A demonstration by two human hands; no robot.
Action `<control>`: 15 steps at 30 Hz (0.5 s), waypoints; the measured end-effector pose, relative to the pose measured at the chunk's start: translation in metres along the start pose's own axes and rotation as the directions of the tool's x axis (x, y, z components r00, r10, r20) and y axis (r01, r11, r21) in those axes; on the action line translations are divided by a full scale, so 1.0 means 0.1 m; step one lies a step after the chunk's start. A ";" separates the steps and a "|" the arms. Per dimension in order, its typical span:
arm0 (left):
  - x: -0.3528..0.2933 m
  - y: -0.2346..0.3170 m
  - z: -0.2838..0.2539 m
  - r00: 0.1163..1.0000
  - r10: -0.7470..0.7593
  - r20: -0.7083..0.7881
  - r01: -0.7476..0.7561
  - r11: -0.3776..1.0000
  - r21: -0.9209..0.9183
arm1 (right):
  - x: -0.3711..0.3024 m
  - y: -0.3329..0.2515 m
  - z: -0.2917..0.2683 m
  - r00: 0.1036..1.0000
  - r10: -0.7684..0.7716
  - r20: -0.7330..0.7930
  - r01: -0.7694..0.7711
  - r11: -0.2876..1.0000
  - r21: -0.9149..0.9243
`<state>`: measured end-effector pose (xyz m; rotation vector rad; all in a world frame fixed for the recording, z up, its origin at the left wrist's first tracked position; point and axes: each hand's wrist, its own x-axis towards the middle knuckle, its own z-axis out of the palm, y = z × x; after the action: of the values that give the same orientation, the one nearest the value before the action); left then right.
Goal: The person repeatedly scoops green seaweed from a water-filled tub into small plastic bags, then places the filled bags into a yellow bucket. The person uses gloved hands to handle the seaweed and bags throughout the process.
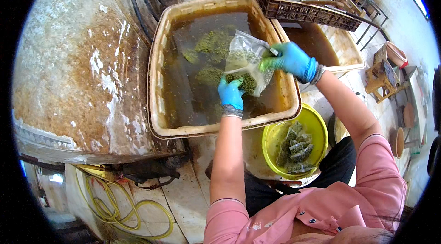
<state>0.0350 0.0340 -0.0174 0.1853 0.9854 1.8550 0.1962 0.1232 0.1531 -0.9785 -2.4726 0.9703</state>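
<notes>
My left hand [231, 94], in a blue glove, is closed on a clump of small green grains or plants [248, 83] at the lower part of a clear plastic bag [240, 50]. Whether the clump lies inside or outside the bag I cannot tell. At the bag's right side is my blue-gloved right hand [297, 60], its fingers closed and green-tinted. A short dark tool [274, 51] with a pale band sticks out of that hand; its kind is unclear. Both hands are above a big pale tub [155, 76] of brown water, where loose green clumps [213, 45] float.
A yellow-green basin [268, 150] with several filled bags [296, 147] stands below the tub. Behind on the right, a brown crate [308, 11] rests over a second tub [353, 56]. A stained slab [87, 83] borders the left, above a coiled yellow hose [110, 209].
</notes>
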 end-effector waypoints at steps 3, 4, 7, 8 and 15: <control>0.00 -0.05 0.05 0.987 -0.056 0.152 0.088 0.973 -0.214 | 0.33 0.55 -0.17 0.930 -0.155 -0.334 0.035 0.940 -0.339; 0.02 -0.04 0.05 0.983 -0.068 0.169 0.103 0.973 -0.206 | 0.42 0.52 -0.13 0.936 -0.162 -0.313 0.061 0.949 -0.308; 0.03 0.01 -0.03 0.990 -0.009 0.139 0.023 0.994 -0.104 | 0.45 0.26 -0.11 0.931 0.324 0.165 -0.333 0.943 0.026; 0.05 0.04 -0.07 0.995 -0.011 0.104 0.026 0.990 -0.142 | 0.46 0.12 -0.05 0.961 0.222 0.163 -0.220 0.975 -0.028; 0.17 0.30 -0.25 0.993 0.118 0.007 -0.107 0.927 -0.360 | 1.34 -0.13 0.22 0.969 -0.076 -0.235 0.054 0.994 -0.096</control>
<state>-0.0071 0.0282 -0.0178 0.0462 0.6094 2.0972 0.0826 0.1987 0.1512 -0.9726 -2.3460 0.6831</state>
